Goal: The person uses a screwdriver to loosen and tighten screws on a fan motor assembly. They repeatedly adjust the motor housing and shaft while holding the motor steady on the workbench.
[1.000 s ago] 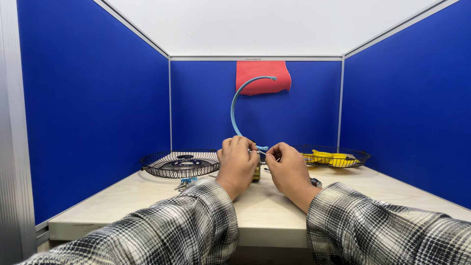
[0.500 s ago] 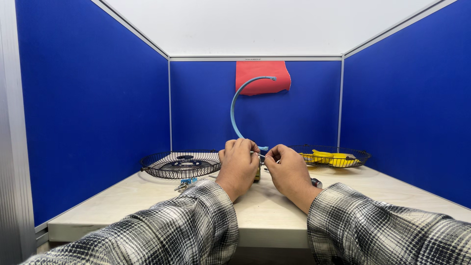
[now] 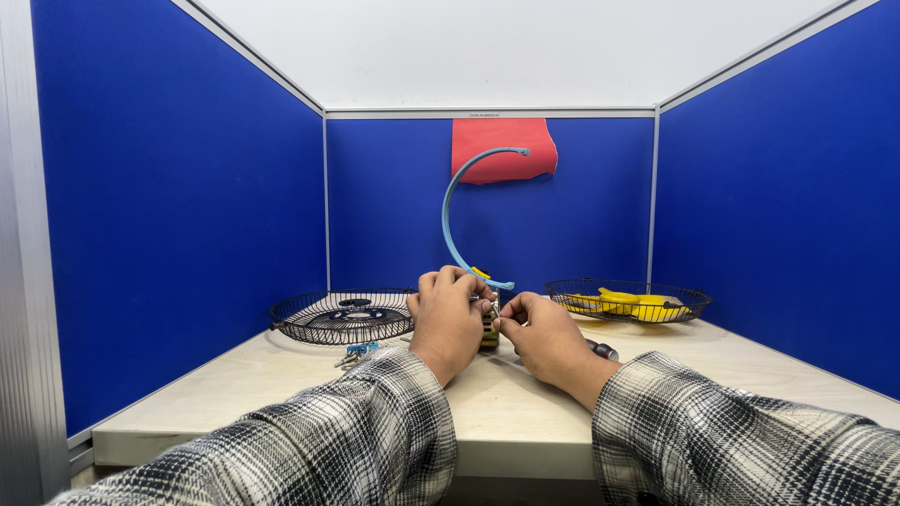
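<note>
Two bare hands meet at mid-desk, and almost nothing has shifted over the last second: both sit where they sat, and the curved light-blue plastic strip (image 3: pixel 448 217) arcs up from them as before. So the fiddling at the strip's lower end looks ongoing, not finished.

Largest first, all placed against the pale wooden desk top (image 3: pixel 281 394). Blue fabric partition walls (image 3: pixel 178 187) enclose it on three sides. A red cloth patch (image 3: pixel 502 150) hangs on the back wall above the desk. The round black wire fan guard (image 3: pixel 342 317) lies flat at the desk's back left. The shallow black wire basket (image 3: pixel 628 300) sits at the back right, holding yellow plastic pieces (image 3: pixel 626 304).

The blue strip rises from the desk's centre, sweeping up and over toward the red patch. Left hand (image 3: pixel 450 319) is curled closed around the strip's lower end, where a small yellow-and-dark part (image 3: pixel 488 335) is mostly hidden between the hands. Right hand (image 3: pixel 544 337) pinches thumb and forefinger at the same spot, touching the left; what exactly it grips I cannot tell.

Small stuff: a cluster of little blue and metal fasteners (image 3: pixel 356 352) on the desk just left of the left hand, and a dark tool handle (image 3: pixel 604 350) poking out behind the right wrist. Nothing blocks the hands; plaid sleeves cover the near edge.
</note>
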